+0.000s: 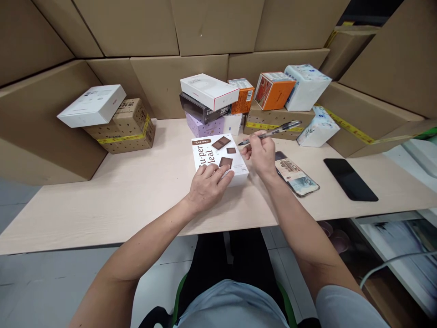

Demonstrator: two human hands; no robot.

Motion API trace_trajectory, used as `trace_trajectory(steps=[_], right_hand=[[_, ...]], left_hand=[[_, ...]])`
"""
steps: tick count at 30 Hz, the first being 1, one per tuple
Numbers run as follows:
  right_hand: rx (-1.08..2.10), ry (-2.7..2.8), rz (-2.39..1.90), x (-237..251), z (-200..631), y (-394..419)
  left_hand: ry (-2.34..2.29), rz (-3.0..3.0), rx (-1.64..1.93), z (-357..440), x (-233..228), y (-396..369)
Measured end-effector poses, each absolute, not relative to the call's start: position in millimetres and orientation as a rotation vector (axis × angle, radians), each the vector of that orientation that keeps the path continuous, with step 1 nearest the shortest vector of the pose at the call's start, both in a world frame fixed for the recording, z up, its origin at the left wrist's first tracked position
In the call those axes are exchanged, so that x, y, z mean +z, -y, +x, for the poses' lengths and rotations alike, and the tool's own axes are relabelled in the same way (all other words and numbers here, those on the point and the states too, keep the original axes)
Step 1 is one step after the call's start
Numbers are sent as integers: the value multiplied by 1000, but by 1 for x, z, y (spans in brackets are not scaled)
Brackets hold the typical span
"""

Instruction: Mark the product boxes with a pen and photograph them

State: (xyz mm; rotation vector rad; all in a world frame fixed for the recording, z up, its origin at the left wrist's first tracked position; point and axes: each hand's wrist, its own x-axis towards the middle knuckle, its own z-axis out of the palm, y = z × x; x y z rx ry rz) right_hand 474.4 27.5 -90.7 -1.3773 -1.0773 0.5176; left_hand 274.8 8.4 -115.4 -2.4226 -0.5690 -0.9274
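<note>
Over the white box [218, 157], pen [271, 132] tip pointing left, right hand [261, 155] gripping it, left hand [208, 187] flat.

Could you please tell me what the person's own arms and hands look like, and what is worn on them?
Both arms are bare from the elbow down. The left hand and right hand carry no gloves, rings or watch. A light grey-blue short sleeve shows at the right upper arm.

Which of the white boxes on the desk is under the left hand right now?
The flat white box printed with brown squares, at mid-desk. The left hand rests on its near edge; the other white boxes sit on stacks farther back.
</note>
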Motion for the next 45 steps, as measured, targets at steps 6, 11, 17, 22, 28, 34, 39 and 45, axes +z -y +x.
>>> trace_trajectory(steps=[6, 11, 17, 22, 28, 34, 39, 45], right_hand=[[442, 1390, -1917, -94, 513, -29], [347, 1740, -2263, -99, 511, -28], [364, 1760, -2404, -100, 500, -28], [275, 1585, -2336, -87, 518, -11], [114, 1419, -2570, -85, 563, 46], [246, 1547, -2591, -108, 569, 68], [150, 1524, -2530, -114, 572, 65], [403, 1049, -2009, -114, 573, 64]], left_hand=[[568, -2472, -947, 274, -116, -9], [551, -2430, -961, 275, -117, -9], [586, -2475, -948, 274, -119, -11], [567, -2412, -948, 275, -118, -11], [556, -2391, -973, 276, -118, -10], [584, -2420, -942, 275, -120, -11], [566, -2377, -953, 276, -119, -11], [597, -2403, -919, 276, -119, -10]])
